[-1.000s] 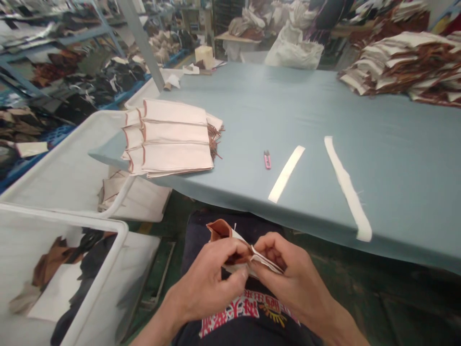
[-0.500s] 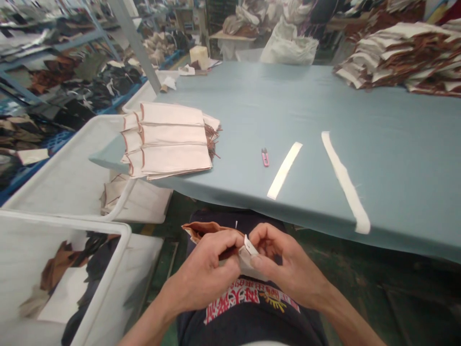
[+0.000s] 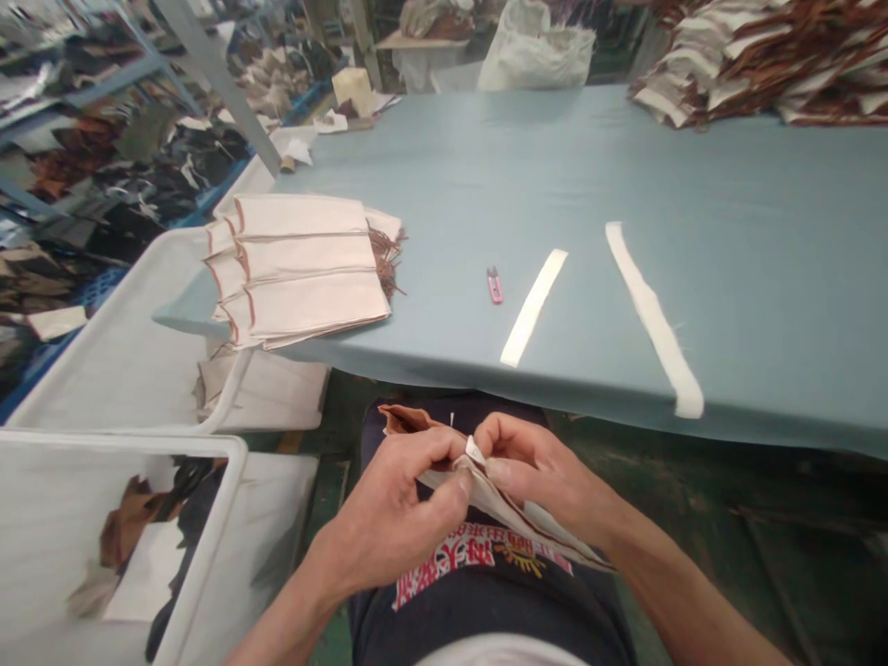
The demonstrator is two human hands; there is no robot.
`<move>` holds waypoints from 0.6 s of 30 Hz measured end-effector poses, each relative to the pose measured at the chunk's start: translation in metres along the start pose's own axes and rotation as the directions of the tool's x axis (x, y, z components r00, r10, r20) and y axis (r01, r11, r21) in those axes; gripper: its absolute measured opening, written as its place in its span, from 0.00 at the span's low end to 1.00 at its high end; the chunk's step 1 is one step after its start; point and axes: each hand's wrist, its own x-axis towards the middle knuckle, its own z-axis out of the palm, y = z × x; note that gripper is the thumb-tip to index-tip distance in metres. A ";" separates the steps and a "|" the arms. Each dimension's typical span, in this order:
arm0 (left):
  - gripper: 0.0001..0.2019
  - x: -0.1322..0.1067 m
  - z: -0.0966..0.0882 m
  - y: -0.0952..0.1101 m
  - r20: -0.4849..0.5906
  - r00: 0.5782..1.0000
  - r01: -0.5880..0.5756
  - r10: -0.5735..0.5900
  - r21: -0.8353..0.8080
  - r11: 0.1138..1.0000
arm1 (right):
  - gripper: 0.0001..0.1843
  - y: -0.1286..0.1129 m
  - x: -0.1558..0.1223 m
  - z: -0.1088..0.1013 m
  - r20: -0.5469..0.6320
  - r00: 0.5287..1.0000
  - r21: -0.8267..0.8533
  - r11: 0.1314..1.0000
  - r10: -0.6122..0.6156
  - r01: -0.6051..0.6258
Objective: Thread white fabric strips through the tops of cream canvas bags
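Note:
Over my lap, a cream fabric piece with a brown inner side (image 3: 510, 508) is pinched between both hands. My left hand (image 3: 406, 504) is closed on it, thumb and index finger gripping near a small white tab (image 3: 474, 450). My right hand (image 3: 545, 476) grips the same edge just right of the tab, its thumb on top and fingers curled. Part of the fabric stretches under my right wrist, and a brown end sticks out beyond my left hand. On the table, pink thread snips (image 3: 494, 285) lie beside a short cream strip (image 3: 534, 308).
A longer white strip (image 3: 654, 319) hangs near the front edge of the blue-green table (image 3: 450, 194). Stacked cream pieces with brown edging (image 3: 309, 268) lie at its left. A large brown-and-cream pile (image 3: 763, 65) is at the back right. White bins (image 3: 240, 462) stand on the left.
Both hands still grip the fabric, which has turned so that a long edge now extends right beneath my right wrist. My hands are closer together. The view has tilted down slightly.

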 end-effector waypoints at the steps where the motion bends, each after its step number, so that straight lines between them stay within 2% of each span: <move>1: 0.09 0.001 0.001 0.000 -0.001 1.000 -0.004 0.004 -0.005 1.000 | 0.23 -0.001 0.000 0.000 -0.008 1.000 0.001 1.000 0.000 0.000; 5: 0.08 0.005 0.005 -0.004 0.005 1.000 0.011 -0.011 -0.062 0.998 | 0.17 -0.006 -0.001 0.003 -0.090 0.994 -0.146 0.988 -0.054 0.040; 9: 0.11 0.011 0.010 -0.010 -0.028 0.994 0.100 -0.104 -0.115 0.988 | 0.11 -0.010 -0.002 0.005 -0.179 0.976 -0.372 0.927 -0.122 0.048; 12: 0.13 0.014 0.012 -0.015 -0.051 0.994 0.093 -0.100 -0.123 0.988 | 0.09 -0.007 -0.002 0.004 -0.225 0.959 -0.468 0.883 -0.173 0.049; 15: 0.14 0.015 0.014 -0.018 -0.050 0.997 0.056 -0.059 -0.062 0.997 | 0.08 -0.002 -0.002 0.003 -0.271 0.936 -0.596 0.803 -0.224 0.020; 18: 0.13 0.015 0.018 -0.022 -0.102 0.992 0.078 -0.078 0.000 0.997 | 0.08 0.003 -0.001 0.004 -0.288 0.910 -0.719 0.695 -0.298 -0.001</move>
